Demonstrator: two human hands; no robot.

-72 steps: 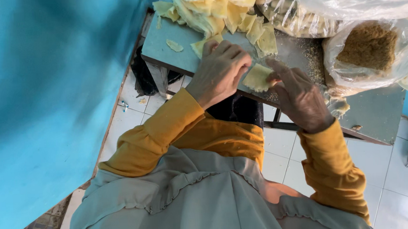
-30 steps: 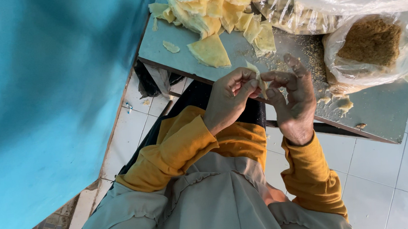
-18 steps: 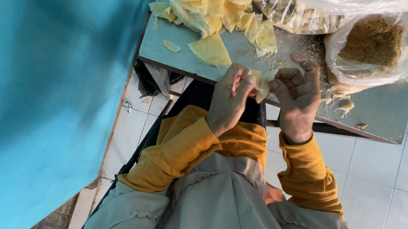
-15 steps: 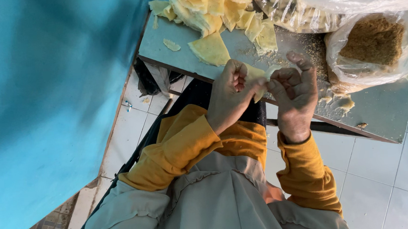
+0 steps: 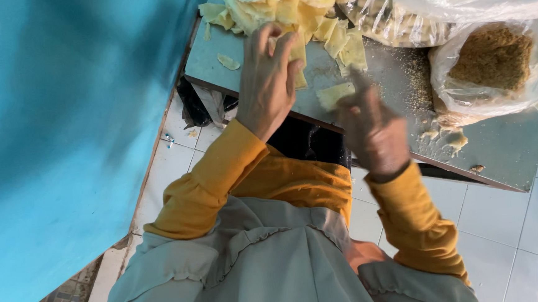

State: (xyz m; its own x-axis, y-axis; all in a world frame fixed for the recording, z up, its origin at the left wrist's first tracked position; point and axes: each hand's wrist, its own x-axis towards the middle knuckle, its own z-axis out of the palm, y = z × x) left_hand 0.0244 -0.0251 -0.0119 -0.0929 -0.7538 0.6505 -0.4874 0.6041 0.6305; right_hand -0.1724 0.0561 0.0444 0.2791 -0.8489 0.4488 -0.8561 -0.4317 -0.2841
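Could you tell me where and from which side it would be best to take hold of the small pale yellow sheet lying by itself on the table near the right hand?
Probably by its near edge: the small yellow sheet lies flat on the grey table, so fingertips would slide under that thin rim and pinch it. Coming from the person's side suits the right hand, which is blurred and just beside it, while the pile of sheets crowds the far side.

Matt grey metal table (image 5: 505, 149), glossy clear plastic bags (image 5: 459, 2), thin pale-yellow dough sheets (image 5: 272, 1).

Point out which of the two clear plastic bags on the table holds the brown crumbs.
The smaller clear bag at the table's right side, nearer the right hand. Its brown crumb filling shows through, while the larger bag along the far edge holds pale yellowish pieces.
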